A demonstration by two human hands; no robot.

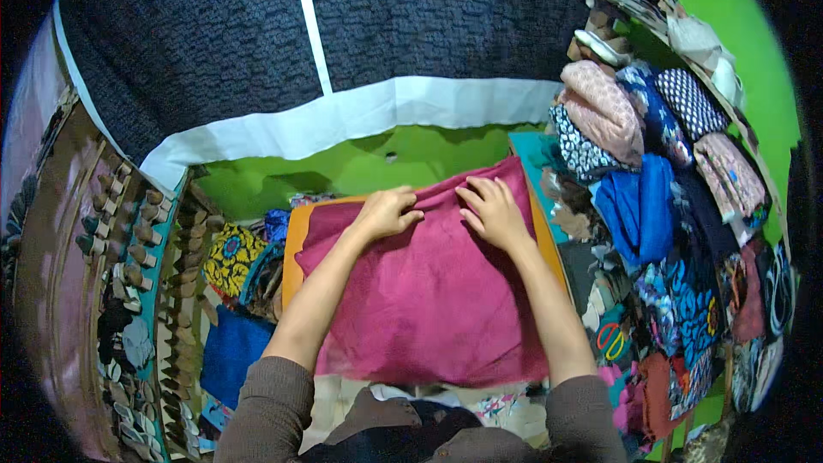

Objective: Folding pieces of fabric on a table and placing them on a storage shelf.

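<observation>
Where hands touch, cloth — magenta, spread (creased)

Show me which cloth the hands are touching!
The dark pink cloth on the orange table; the left hand and right hand touch no other.

dark curtain above — blue cloth bundle right — green wall

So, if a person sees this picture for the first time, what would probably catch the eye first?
Probably the large magenta cloth spread over the orange table in the middle, with the left hand and right hand on its far part. Next might be the heaped fabrics on the right, where a bright blue cloth stands out. A dark cloth with a white border spans the top.
</observation>
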